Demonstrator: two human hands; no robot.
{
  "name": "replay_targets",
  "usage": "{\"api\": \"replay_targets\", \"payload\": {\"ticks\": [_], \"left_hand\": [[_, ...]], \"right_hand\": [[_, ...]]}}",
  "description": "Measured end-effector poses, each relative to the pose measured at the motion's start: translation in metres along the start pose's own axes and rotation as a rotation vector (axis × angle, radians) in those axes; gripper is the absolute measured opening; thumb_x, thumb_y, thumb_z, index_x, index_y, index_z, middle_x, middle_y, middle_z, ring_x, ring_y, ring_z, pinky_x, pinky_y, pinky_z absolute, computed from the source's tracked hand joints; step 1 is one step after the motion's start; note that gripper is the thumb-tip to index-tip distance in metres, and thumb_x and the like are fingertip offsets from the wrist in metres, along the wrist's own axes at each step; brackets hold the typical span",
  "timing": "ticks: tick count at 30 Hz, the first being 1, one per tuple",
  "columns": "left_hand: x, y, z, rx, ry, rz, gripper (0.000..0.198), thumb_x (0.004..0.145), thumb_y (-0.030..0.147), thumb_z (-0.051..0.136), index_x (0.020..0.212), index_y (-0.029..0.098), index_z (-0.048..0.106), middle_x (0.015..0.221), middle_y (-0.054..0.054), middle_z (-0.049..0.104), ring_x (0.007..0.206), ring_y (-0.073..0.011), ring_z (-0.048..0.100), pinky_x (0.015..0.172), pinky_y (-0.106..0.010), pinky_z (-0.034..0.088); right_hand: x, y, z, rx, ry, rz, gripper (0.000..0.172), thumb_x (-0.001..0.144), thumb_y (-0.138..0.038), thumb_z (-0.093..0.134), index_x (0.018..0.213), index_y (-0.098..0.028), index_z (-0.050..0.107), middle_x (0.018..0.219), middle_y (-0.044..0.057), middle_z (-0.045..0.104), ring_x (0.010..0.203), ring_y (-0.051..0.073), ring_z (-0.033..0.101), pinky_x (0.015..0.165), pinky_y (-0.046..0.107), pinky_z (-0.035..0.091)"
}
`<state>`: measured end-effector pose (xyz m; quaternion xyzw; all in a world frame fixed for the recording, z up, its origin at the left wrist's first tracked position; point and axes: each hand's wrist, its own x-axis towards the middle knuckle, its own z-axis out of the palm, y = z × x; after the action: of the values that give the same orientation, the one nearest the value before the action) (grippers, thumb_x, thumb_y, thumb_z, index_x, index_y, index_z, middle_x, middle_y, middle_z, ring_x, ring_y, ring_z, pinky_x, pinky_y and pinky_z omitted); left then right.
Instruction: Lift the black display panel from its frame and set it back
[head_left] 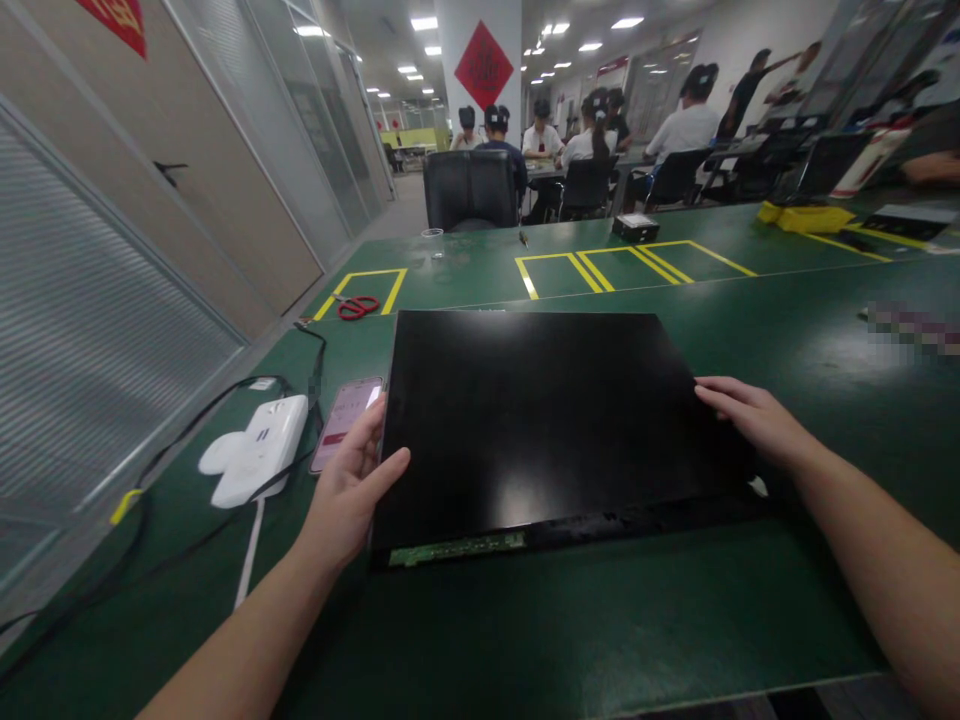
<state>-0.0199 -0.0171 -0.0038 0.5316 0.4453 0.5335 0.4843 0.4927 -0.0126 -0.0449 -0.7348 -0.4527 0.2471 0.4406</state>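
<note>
A large black display panel (pixel 540 410) lies before me, its surface glossy and dark. Along its near edge on the left runs a strip of green circuit board (pixel 457 548). My left hand (pixel 356 478) grips the panel's left edge, the thumb on the front face and the other fingers curled at the side. At the right edge, my right hand (pixel 757 415) pinches the panel between thumb and fingers. Just left of the panel is a phone (pixel 341 425) with a lit screen.
A white power strip (pixel 270 450) with a cable sits on the left. Red-handled scissors (pixel 358 307) and a clear cup (pixel 433 242) are beyond the panel. Farther back are a small black box (pixel 634 228) and a yellow object (pixel 802 217). Several people sit at distant tables.
</note>
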Motion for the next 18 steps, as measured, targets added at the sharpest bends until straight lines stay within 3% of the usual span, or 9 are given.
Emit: {"api": "replay_targets", "payload": {"ticks": [4, 8, 12, 18], "left_hand": [[0.002, -0.003, 0.001, -0.024, 0.022, 0.004, 0.076, 0.08, 0.042, 0.09, 0.15, 0.027, 0.063, 0.163, -0.01, 0.058, 0.156, -0.0379, 0.046, 0.131, -0.054, 0.037], [0.001, -0.006, 0.003, -0.038, 0.056, 0.01, 0.077, 0.082, 0.044, 0.088, 0.152, 0.029, 0.06, 0.16, -0.01, 0.061, 0.148, -0.0388, 0.055, 0.125, -0.056, 0.045], [-0.002, -0.004, 0.005, -0.045, 0.106, 0.008, 0.077, 0.084, 0.048, 0.085, 0.154, 0.031, 0.058, 0.161, -0.008, 0.059, 0.148, -0.0372, 0.055, 0.124, -0.054, 0.046], [-0.001, 0.005, 0.006, -0.088, 0.083, -0.085, 0.075, 0.084, 0.061, 0.08, 0.151, 0.031, 0.063, 0.162, -0.003, 0.06, 0.157, -0.0378, 0.043, 0.126, -0.051, 0.044]], "right_hand": [[-0.005, -0.01, 0.0, 0.31, 0.077, -0.024, 0.037, 0.054, -0.047, 0.085, 0.084, -0.027, 0.078, 0.118, 0.008, 0.078, 0.128, 0.034, 0.066, 0.116, 0.048, 0.048], [-0.024, -0.03, -0.004, 0.552, -0.003, 0.053, 0.038, 0.063, -0.049, 0.077, 0.098, -0.034, 0.077, 0.116, 0.004, 0.081, 0.121, 0.035, 0.072, 0.111, 0.053, 0.054], [-0.042, -0.043, -0.006, 0.514, -0.11, 0.186, 0.036, 0.071, -0.049, 0.07, 0.106, -0.041, 0.076, 0.12, 0.001, 0.081, 0.115, 0.035, 0.075, 0.102, 0.055, 0.059], [-0.041, -0.049, -0.014, 0.505, -0.066, 0.238, 0.046, 0.074, -0.045, 0.071, 0.119, -0.037, 0.077, 0.117, 0.007, 0.081, 0.111, 0.038, 0.077, 0.096, 0.055, 0.063]]}}
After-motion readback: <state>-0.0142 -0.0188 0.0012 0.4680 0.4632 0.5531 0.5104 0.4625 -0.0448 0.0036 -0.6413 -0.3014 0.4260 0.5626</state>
